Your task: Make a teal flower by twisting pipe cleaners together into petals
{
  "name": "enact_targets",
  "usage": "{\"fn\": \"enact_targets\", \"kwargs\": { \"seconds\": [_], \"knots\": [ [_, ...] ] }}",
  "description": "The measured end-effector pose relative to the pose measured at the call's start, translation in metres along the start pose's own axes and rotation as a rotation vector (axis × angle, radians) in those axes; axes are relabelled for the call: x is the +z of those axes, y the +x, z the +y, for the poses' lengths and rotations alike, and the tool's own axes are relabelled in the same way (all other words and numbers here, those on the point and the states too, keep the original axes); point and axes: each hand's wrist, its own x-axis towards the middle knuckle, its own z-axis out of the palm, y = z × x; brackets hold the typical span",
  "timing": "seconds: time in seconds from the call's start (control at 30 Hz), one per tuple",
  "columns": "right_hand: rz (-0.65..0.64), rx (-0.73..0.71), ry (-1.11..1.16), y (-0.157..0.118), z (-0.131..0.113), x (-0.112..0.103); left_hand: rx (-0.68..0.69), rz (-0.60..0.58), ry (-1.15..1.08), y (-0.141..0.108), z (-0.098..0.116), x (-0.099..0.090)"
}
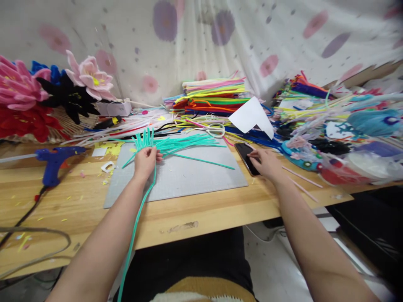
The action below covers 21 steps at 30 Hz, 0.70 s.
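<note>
My left hand (146,162) is closed on turquoise-green pipe cleaners (144,137), whose short ends fan out above the fingers. One long green strand (140,209) hangs from this hand over the table edge towards my lap. Beside it, a loose pile of straight green pipe cleaners (189,144) lies on the grey cutting mat (201,180). My right hand (267,164) rests over a dark-screened phone (244,154) at the mat's right edge. Its fingers touch the phone without gripping it.
A blue glue gun (53,163) lies at left, its cable trailing forward. Fuzzy flowers (69,94) stand behind it. Stacked coloured pipe cleaners (214,98), scissors (215,130) and white paper (252,115) are at the back. Plastic-wrapped items (355,165) crowd the right.
</note>
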Motion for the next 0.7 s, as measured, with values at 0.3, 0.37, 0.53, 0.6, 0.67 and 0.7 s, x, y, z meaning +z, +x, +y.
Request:
{"fn": "enact_targets", "kwargs": {
  "seconds": [0.3,0.37,0.53,0.6,0.67,0.7],
  "knots": [
    [0.004,0.11,-0.039,0.003,-0.004,0.009,0.006,0.004,0.003,-0.003,0.007,-0.003],
    [-0.002,0.109,-0.048,0.006,-0.006,0.011,0.009,0.001,0.01,-0.003,0.007,-0.003],
    [-0.025,0.111,0.019,0.013,-0.012,0.007,0.011,0.011,0.011,-0.001,0.006,-0.004],
    [-0.035,0.113,0.101,0.014,-0.014,0.004,0.006,0.009,0.008,0.0,0.005,-0.004],
    [-0.052,0.138,0.2,0.013,-0.017,0.002,0.007,0.006,0.008,0.002,0.004,-0.003],
    [-0.06,0.157,0.249,0.013,-0.018,0.002,0.008,0.004,0.008,0.002,0.004,-0.003]
  ]
}}
